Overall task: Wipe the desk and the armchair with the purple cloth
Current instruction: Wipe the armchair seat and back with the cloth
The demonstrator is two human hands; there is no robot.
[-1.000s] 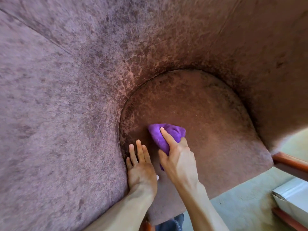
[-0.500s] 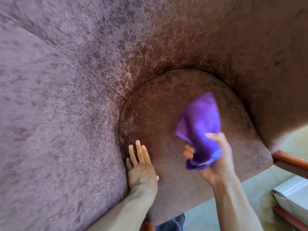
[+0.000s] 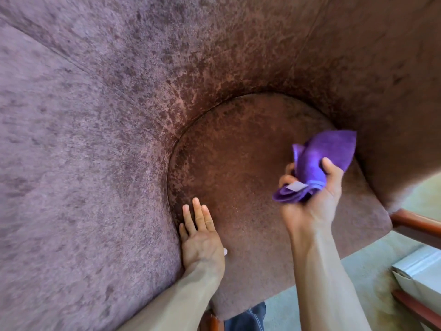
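While the armchair [image 3: 83, 187] fills almost the whole view, its plush side wall rising on the left, the action sits low in the well of the seat [image 3: 238, 151]. At the seat's left edge, right in the seam where cushion meets wall, there's the left hand [image 3: 202, 242]: palm down, fingers straight and close together, flat on the fabric, gripping nothing. That looks like a brace, weight leaning on it so the person can reach deep into the chair. Across the middle of the seat, mottled brown pile. Now to the seat's right edge, and here's the cloth [image 3: 322, 158], bunched in the right hand [image 3: 312, 206], thumb on one side and fingers curled round the other, palm turned up towards the camera. A pale label [image 3: 297, 186] peeks out of the folds near the fingertips. The free end fans up towards the right wall; whether it touches the wall I can't tell, but the wad seems clear of the cushion. My read: this is a regrip, gathering the cloth into a fresh pad before the next pass, likely along that right side. Beyond the seat's front right corner, a wooden rail [image 3: 415, 223] over the pale floor [image 3: 358, 271], and a white box [image 3: 420, 271] at the far right. No desk in view, so that half can't be judged.
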